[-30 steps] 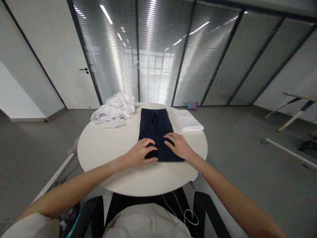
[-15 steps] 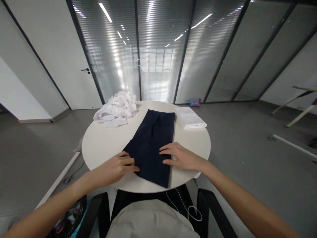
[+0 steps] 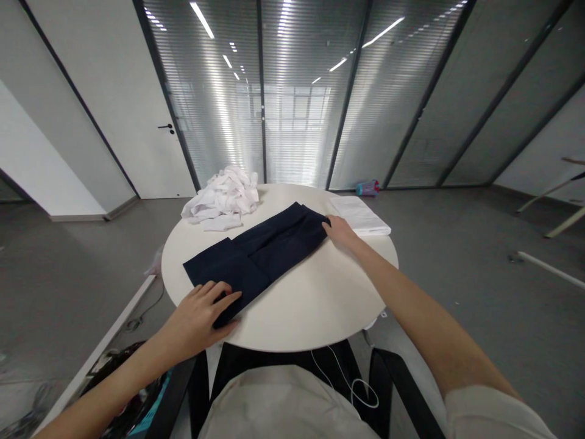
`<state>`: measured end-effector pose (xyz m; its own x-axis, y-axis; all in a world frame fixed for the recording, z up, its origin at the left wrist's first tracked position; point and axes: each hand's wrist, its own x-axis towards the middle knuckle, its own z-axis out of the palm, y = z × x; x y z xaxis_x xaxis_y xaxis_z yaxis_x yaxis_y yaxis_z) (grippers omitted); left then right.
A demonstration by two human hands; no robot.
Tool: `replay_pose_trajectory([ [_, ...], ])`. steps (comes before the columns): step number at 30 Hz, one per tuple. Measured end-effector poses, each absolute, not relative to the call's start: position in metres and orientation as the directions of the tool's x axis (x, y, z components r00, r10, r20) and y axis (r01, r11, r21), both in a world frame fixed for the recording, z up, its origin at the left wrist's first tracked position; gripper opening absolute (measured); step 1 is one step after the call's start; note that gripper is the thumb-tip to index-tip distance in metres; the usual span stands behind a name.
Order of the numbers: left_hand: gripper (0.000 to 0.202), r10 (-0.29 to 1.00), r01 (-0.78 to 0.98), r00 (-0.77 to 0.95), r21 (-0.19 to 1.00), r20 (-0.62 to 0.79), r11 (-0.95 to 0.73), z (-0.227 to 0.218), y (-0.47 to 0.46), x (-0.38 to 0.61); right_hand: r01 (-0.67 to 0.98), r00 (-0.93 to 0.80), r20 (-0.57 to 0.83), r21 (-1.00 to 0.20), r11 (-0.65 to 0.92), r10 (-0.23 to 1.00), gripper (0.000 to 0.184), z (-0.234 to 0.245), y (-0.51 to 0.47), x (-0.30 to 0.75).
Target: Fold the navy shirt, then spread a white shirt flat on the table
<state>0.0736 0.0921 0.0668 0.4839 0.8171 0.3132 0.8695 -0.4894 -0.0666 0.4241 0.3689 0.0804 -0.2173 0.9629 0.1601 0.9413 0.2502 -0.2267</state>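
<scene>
Folded navy trousers (image 3: 256, 256) lie slantwise across the round white table (image 3: 311, 311), their far end toward the right. At the near left end, my left hand (image 3: 205, 311) has its fingers curled onto the cloth, with the thumb by the lower corner. How firmly it grips is partly hidden. My right hand (image 3: 340, 231) pinches the far right end of the trousers between thumb and fingers, beside a folded white cloth (image 3: 361, 216).
A crumpled heap of white cloth (image 3: 223, 198) sits at the table's far left. Black chair armrests (image 3: 402, 390) flank me, and a white cable (image 3: 365, 393) hangs below the table edge. A blue and pink basket (image 3: 367, 188) stands on the floor beyond.
The trousers have turned from nearly lengthwise to slanting, their near end swinging left. My right hand has moved up to their far end; my left hand has shifted slightly left.
</scene>
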Motion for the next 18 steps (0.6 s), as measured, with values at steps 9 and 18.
replay_pose_trajectory([
  [9, 0.032, 0.755, 0.802, 0.597, -0.196, 0.272, -0.564, 0.055, 0.089, 0.076, 0.982, -0.135, -0.070, -0.144, 0.124, 0.988, 0.053, 0.096, 0.417, 0.411],
  [18, 0.046, 0.842, 0.862, 0.507, -0.120, 0.185, -0.493, 0.054, 0.076, 0.049, 0.964, -0.214, -0.063, -0.178, 0.200, 0.975, 0.065, 0.116, 0.396, 0.418],
])
